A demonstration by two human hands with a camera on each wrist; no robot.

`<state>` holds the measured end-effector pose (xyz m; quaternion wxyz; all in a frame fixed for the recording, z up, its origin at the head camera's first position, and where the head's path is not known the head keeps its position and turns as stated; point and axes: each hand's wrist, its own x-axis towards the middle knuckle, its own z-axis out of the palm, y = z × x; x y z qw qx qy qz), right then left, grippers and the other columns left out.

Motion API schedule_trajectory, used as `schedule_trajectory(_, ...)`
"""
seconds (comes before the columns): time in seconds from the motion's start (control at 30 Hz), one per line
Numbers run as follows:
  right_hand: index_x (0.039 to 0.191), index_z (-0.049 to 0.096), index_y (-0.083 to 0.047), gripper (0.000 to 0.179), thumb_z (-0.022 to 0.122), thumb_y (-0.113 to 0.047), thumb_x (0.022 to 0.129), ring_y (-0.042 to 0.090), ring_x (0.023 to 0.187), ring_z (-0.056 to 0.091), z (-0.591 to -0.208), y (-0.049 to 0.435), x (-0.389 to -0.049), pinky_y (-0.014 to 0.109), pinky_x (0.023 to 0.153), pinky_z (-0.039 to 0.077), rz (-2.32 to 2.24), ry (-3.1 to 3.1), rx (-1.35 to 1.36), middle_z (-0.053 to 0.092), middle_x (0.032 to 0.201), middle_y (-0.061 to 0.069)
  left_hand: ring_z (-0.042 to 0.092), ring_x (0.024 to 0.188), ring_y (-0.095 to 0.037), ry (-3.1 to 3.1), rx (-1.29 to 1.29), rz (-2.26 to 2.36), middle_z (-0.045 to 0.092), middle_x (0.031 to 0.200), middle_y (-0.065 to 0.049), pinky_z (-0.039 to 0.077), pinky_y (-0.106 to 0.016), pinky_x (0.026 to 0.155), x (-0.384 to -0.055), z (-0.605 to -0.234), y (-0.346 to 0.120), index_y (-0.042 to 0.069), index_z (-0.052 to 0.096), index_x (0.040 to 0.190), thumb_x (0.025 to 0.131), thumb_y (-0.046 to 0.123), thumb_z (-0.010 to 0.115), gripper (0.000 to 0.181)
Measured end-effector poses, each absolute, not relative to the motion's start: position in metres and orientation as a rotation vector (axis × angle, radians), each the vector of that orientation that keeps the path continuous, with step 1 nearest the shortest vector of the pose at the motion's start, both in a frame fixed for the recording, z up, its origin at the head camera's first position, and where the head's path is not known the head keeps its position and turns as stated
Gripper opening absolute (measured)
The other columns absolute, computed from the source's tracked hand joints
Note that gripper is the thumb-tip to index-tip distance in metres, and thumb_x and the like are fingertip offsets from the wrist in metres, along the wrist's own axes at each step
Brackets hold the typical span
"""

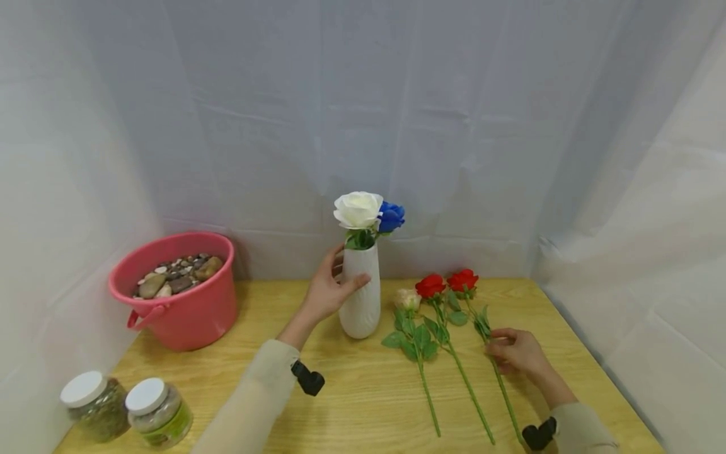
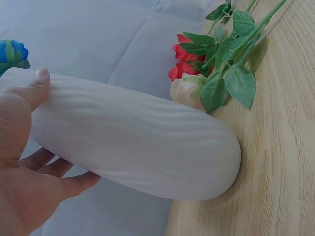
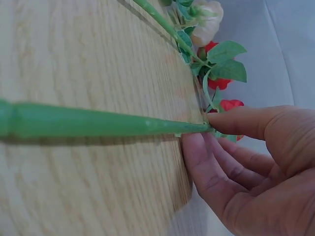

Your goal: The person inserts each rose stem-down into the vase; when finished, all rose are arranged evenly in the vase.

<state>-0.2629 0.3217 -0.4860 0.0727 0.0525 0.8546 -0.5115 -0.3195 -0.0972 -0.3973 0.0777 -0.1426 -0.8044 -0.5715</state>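
A white ribbed vase (image 1: 361,296) (image 2: 142,140) stands upright on the table, holding a white rose (image 1: 358,210) and a blue rose (image 1: 391,217). My left hand (image 1: 328,291) grips its upper part, with the thumb on the near side and fingers round the back. To the right, my right hand (image 1: 520,353) (image 3: 266,177) pinches the green stem (image 3: 98,121) of the rightmost red rose (image 1: 462,279), just below its leaves; this rose lies along the tabletop. Beside it lie another red rose (image 1: 430,286) and a cream rose (image 1: 408,299), stems toward me.
A pink bucket (image 1: 195,321) full of pebbles (image 1: 178,276) sits at the back left. Two white-lidded jars, one greenish inside (image 1: 102,413) and one with a green label (image 1: 167,422), stand front left. Pale sheeting (image 1: 272,126) walls the wooden table (image 1: 351,391) behind and at both sides.
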Motion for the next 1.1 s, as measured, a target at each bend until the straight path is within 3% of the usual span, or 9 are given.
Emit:
schedule_trajectory(0.23, 0.142, 0.053, 0.017, 0.054, 0.069, -0.01, 0.098, 0.019, 0.08, 0.069, -0.484, 0.325, -0.267, 0.035, 0.067, 0.065, -1.511, 2.52, 0.146, 0.075, 0.103, 0.016, 0.052, 0.142, -0.045, -2.432, -0.412, -1.71, 0.047, 0.158, -0.024, 0.046, -0.059, 0.117, -0.321, -0.397, -0.099, 0.015, 0.03, 0.166, 0.095, 0.034, 0.081, 0.089)
schedule_trajectory(0.7, 0.15, 0.039, 0.018, 0.058, 0.059, -0.005, 0.1, 0.024, 0.091, 0.071, -0.465, 0.328, -0.271, 0.041, 0.075, 0.066, -1.609, 2.374, 0.029, 0.066, 0.123, 0.029, 0.052, 0.143, -0.046, -2.436, -0.439, -1.696, 0.048, 0.158, -0.024, 0.046, -0.059, 0.118, -0.321, -0.396, -0.101, 0.013, 0.032, 0.165, 0.096, 0.031, 0.081, 0.087)
schedule_trajectory(0.87, 0.151, 0.035, 0.018, 0.06, 0.061, -0.005, 0.102, 0.024, 0.104, 0.068, -0.454, 0.325, -0.273, 0.043, 0.08, 0.066, -1.668, 2.335, 0.005, 0.058, 0.132, 0.032, 0.052, 0.143, -0.045, -2.446, -0.434, -1.693, 0.048, 0.158, -0.023, 0.045, -0.058, 0.118, -0.321, -0.396, -0.101, 0.014, 0.031, 0.166, 0.096, 0.033, 0.08, 0.088)
schedule_trajectory(1.1, 0.154, 0.03, 0.015, 0.062, 0.061, -0.008, 0.105, 0.023, 0.108, 0.065, -0.438, 0.317, -0.275, 0.039, 0.085, 0.066, -1.738, 2.313, -0.014, 0.058, 0.128, 0.017, 0.051, 0.143, -0.046, -2.443, -0.463, -1.686, 0.047, 0.159, -0.024, 0.045, -0.06, 0.117, -0.321, -0.396, -0.1, 0.012, 0.029, 0.167, 0.096, 0.031, 0.081, 0.09)
